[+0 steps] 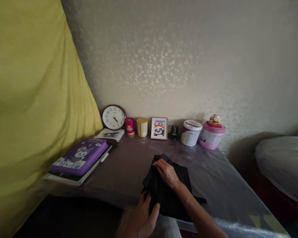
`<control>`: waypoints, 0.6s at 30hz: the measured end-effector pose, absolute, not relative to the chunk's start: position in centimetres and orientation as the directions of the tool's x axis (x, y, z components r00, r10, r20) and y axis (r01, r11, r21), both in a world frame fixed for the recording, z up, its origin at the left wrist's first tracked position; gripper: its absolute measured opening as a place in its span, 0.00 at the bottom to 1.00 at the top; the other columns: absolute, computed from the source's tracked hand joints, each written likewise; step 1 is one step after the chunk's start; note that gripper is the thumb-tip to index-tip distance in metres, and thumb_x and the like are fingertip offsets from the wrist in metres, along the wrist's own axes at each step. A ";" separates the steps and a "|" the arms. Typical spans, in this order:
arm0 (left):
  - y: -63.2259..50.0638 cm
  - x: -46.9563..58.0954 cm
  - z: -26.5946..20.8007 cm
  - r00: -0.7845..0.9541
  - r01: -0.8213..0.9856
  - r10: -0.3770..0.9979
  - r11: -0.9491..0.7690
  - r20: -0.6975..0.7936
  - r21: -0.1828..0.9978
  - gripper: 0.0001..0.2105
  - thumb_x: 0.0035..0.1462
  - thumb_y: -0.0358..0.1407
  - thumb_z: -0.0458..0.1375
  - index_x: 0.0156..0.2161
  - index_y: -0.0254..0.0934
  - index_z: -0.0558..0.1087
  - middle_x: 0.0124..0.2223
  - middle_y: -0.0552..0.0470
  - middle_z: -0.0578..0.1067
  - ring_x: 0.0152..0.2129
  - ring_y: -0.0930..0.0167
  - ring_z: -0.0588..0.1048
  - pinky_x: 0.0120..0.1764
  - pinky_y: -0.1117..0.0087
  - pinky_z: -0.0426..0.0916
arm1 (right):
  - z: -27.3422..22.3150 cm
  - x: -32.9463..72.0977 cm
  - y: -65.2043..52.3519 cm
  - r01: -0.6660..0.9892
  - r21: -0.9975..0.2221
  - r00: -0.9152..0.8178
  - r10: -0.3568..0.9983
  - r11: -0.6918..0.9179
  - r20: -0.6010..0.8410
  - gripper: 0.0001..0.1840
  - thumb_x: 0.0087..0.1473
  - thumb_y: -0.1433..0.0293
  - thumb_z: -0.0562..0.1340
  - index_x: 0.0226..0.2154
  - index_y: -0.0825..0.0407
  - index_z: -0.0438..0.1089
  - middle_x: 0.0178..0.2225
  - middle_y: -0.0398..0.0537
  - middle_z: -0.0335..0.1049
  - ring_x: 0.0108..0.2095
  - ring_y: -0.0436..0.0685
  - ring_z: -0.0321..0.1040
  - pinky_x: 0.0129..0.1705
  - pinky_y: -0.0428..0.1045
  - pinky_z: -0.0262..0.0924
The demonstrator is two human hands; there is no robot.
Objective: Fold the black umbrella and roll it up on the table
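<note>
A black cloth item (175,198), perhaps a folded bag, lies at the near edge of the table with its upper part bunched and folded over. A short black strap sticks out on its right side. My right hand (167,172) rests on the upper part, fingers drawn together on the folded cloth. Lower down, my left hand (141,216) is at the cloth's left edge, thumb and fingers apart; its wrist side is blurred. Whether its fingertips press on the cloth is hard to see.
On the covered table (124,168), a purple case (80,157) lies on books at the left. Along the wall stand a clock (113,117), pink tin (130,126), yellow-lidded can (142,127), panda picture frame (159,128), black object (173,132), white tub (191,133) and pink tub (212,135). A yellow curtain (34,82) hangs left.
</note>
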State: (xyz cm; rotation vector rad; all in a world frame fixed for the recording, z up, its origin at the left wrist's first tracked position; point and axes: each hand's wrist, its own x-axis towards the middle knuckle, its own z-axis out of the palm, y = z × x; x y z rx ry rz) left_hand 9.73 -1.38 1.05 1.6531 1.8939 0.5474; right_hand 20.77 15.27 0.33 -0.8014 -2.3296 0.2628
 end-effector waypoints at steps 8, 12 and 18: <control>-0.8 10.0 0.8 -0.221 0.747 0.972 0.224 -0.084 0.626 0.19 0.64 0.41 0.40 0.41 0.37 0.72 0.46 0.45 0.75 0.42 0.68 0.74 0.46 0.71 0.64 | 1.3 22.0 16.1 0.403 -0.473 -0.560 0.620 0.783 0.550 0.12 0.59 0.70 0.52 0.45 0.49 0.66 0.37 0.47 0.69 0.38 0.52 0.68 0.43 0.48 0.64; -0.7 9.7 0.2 -0.253 0.762 0.965 0.239 -0.063 0.602 0.19 0.64 0.41 0.39 0.38 0.40 0.72 0.43 0.49 0.76 0.41 0.69 0.75 0.46 0.72 0.63 | 1.1 23.8 19.0 0.361 -0.665 -0.341 0.756 0.654 0.559 0.12 0.55 0.66 0.56 0.42 0.51 0.68 0.37 0.49 0.69 0.39 0.54 0.67 0.46 0.53 0.63; -0.8 9.6 0.1 -0.258 0.753 0.965 0.233 -0.049 0.616 0.20 0.65 0.39 0.38 0.35 0.40 0.72 0.38 0.51 0.78 0.37 0.72 0.76 0.41 0.75 0.63 | 0.6 25.2 22.1 0.202 -0.925 -0.468 0.862 0.321 0.197 0.20 0.48 0.58 0.60 0.42 0.50 0.70 0.39 0.47 0.73 0.37 0.55 0.70 0.41 0.51 0.65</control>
